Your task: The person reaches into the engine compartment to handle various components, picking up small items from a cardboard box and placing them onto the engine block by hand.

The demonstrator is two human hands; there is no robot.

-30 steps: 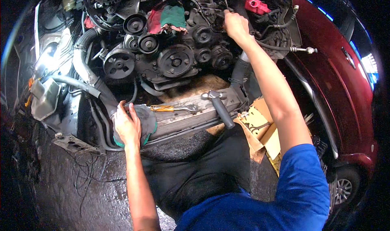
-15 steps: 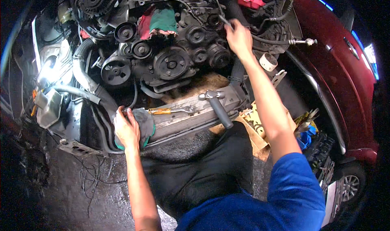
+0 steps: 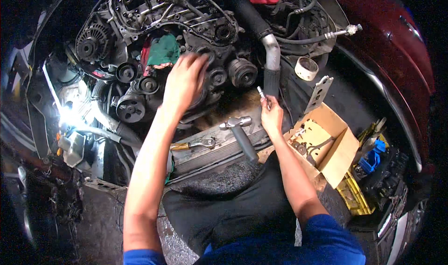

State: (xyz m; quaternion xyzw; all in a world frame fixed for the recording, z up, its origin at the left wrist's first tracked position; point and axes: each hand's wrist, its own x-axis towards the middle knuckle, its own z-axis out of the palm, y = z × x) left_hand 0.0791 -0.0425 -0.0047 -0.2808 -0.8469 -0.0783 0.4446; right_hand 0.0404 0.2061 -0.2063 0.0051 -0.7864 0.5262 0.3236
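Note:
My left hand (image 3: 185,80) reaches over the front of the engine (image 3: 163,17), just right of a green and red cloth (image 3: 163,50). Motion smears its fingers, so any grip is hidden. Lower right, my right hand (image 3: 271,118) is closed around a slim silver metal rod (image 3: 261,92), its tip pointing up beside a black hose with a silver pipe (image 3: 272,55). A ball-peen hammer (image 3: 243,141) and a ratchet (image 3: 200,143) with a yellowish handle lie on the radiator (image 3: 214,155) below both hands.
On the right stands an open cardboard box (image 3: 338,146) with small parts inside. Near it are a perforated metal bracket (image 3: 319,95), a white ring (image 3: 306,69) and a yellow tray (image 3: 354,195). A bright work lamp (image 3: 70,118) shines at left; a dark red car panel (image 3: 387,45) borders the right.
My left hand has left the grey cloth and risen to the engine front. My right hand has come down from the upper engine, still gripping a metal rod. The view has shifted.

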